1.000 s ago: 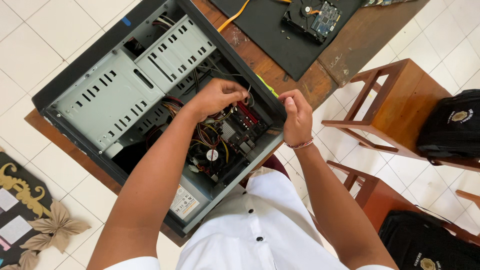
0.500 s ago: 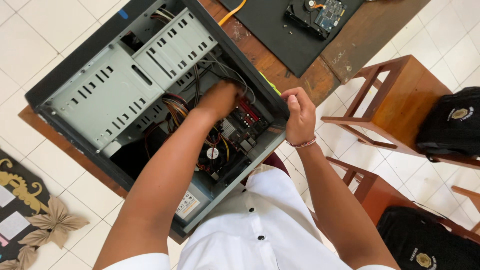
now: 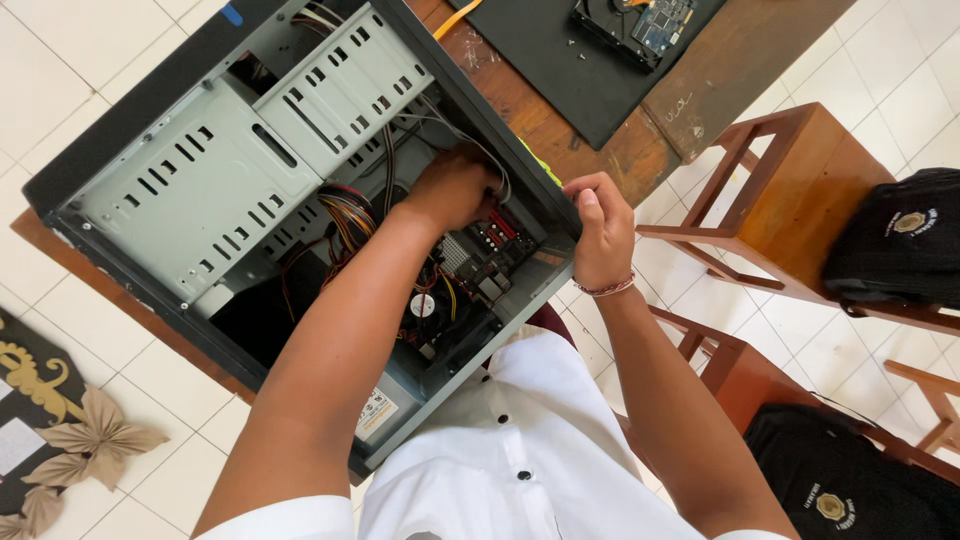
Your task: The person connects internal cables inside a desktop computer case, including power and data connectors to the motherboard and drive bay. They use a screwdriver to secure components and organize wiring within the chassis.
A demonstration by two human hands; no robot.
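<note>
An open black desktop computer case (image 3: pixel 150 190) lies on its side on a brown wooden table (image 3: pixel 520 100). Grey drive cages, bundled coloured wires (image 3: pixel 345 215) and a motherboard with a round fan (image 3: pixel 425 305) show inside. My left hand (image 3: pixel 450 185) reaches deep into the case among grey cables near the far edge; what its fingers hold is hidden. My right hand (image 3: pixel 600 230) rests curled on the case's right rim, with a bracelet at the wrist.
A black mat (image 3: pixel 560 60) on the table carries a hard drive (image 3: pixel 630 25) with its circuit board up. Wooden chairs (image 3: pixel 800 200) with black bags (image 3: pixel 900 245) stand to the right. A dark decorated board (image 3: pixel 40 400) lies on the tiled floor at left.
My left hand has moved from above the motherboard farther into the case, toward the grey cables by the far rim. My right hand has stayed at the rim.
</note>
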